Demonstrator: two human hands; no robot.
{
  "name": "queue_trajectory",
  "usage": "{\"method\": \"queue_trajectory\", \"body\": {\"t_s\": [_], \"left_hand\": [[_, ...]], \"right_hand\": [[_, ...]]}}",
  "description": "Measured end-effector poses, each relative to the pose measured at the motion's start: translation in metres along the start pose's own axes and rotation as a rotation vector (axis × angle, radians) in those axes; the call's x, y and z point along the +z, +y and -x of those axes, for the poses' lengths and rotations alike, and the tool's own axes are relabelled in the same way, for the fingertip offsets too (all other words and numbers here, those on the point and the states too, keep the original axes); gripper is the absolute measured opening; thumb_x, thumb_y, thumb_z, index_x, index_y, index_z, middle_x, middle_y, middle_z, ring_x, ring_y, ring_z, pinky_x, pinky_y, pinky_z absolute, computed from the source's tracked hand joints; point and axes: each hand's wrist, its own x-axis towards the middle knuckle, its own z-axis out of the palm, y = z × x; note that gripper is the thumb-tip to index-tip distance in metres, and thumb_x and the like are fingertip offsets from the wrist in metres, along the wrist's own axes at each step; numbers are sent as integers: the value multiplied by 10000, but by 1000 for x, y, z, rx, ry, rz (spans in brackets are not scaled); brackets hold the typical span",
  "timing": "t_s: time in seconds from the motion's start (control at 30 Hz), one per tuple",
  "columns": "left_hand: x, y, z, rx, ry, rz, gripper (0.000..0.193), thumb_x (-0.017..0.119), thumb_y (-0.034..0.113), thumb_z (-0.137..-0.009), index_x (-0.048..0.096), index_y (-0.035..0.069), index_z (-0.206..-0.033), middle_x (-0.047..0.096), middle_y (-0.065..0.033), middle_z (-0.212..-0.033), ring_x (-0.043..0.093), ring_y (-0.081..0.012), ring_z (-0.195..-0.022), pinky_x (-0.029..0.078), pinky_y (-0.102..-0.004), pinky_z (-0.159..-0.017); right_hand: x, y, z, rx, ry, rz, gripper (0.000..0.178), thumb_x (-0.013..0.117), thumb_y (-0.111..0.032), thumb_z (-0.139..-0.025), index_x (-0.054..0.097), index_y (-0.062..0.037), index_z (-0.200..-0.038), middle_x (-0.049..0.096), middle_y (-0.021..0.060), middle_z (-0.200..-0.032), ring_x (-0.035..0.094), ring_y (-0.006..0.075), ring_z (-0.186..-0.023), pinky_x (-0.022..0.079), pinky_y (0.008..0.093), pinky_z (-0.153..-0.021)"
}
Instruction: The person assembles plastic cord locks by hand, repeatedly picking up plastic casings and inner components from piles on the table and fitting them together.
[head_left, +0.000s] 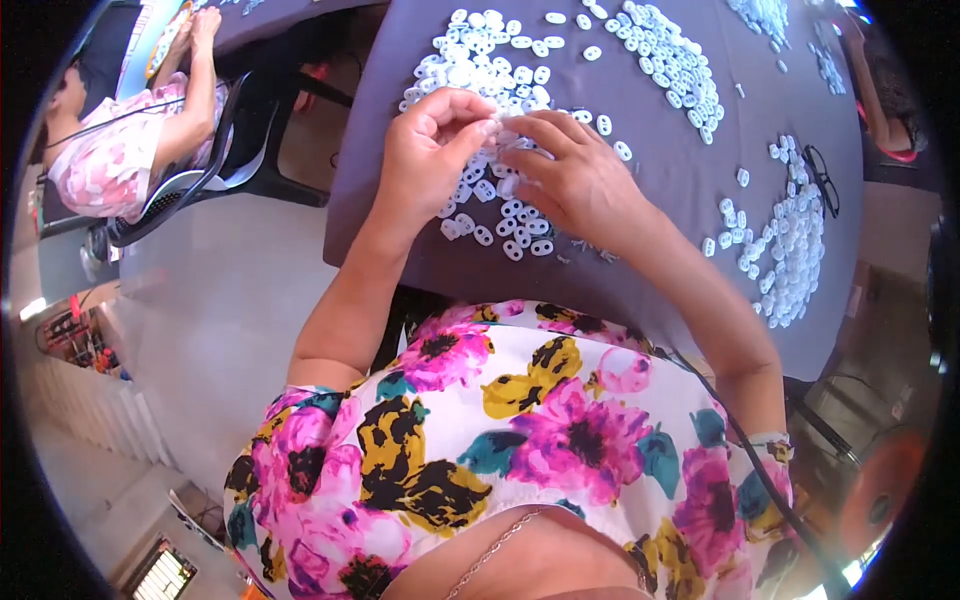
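My left hand (425, 150) is closed in a pinch, thumb against forefinger, over a heap of small white oval pieces with two holes (470, 65). Opposite it, my right hand (585, 175) has bent fingers whose tips meet those of the left. Between the fingertips shows a bit of a small white piece (497, 120), mostly covered, so its exact form is hard to make out. More loose two-hole white pieces (515, 225) lie below my hands, close to the table's near edge.
A dark cloth covers the table (660, 180). Another group of white pieces (670, 65) lies farther back, and a heap (795, 255) sits at the right beside black-framed glasses (822, 180). One person (120, 150) sits at the left; another person's arm (880, 95) shows far right.
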Motion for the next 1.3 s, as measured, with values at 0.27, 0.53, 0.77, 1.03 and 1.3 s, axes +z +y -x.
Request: {"method": "queue_trajectory", "body": {"t_s": [0.27, 0.53, 0.77, 1.03, 1.3], "left_hand": [[-18, -1, -4, 13, 33, -72, 73, 630, -16, -851, 621, 1, -922, 644, -17, -852, 607, -70, -763, 502, -215, -713], [7, 11, 5, -116, -109, 83, 126, 619, -9, -868, 606, 4, -993, 655, -25, -899, 615, -70, -790, 502, -210, -736], [24, 9, 11, -200, -229, 84, 168, 605, 36, -904, 593, -20, -1063, 641, -57, -985, 637, -122, -884, 543, -269, -796], [4, 10, -53, 478, -161, -964, 81, 619, 107, -816, 671, 55, -851, 626, -114, -829, 603, -305, -838, 485, -401, -759], [12, 6, -82, 460, -335, -1249, 72, 677, 115, -756, 638, 62, -785, 632, -100, -850, 609, -297, -898, 491, -411, -786]], "right_hand": [[-15, 46, -12, 97, 6, 114, 258, 710, -106, -753, 656, -63, -1002, 588, 82, -1207, 547, 287, -1113, 461, 394, -938], [-34, -9, -16, 309, 89, -357, 201, 708, -63, -776, 649, -35, -967, 643, 124, -972, 629, 316, -904, 517, 361, -776], [-24, -20, 1, 537, 162, -540, 102, 665, 25, -798, 644, -2, -895, 633, 93, -828, 647, 169, -759, 517, 273, -651], [-27, -12, 21, 666, 301, -648, 68, 641, 31, -829, 631, 12, -893, 635, 62, -839, 612, 108, -750, 503, 243, -677], [-28, -14, 33, 681, 310, -689, 64, 639, 18, -846, 619, 14, -907, 625, 53, -840, 614, 106, -763, 508, 247, -693]]}}
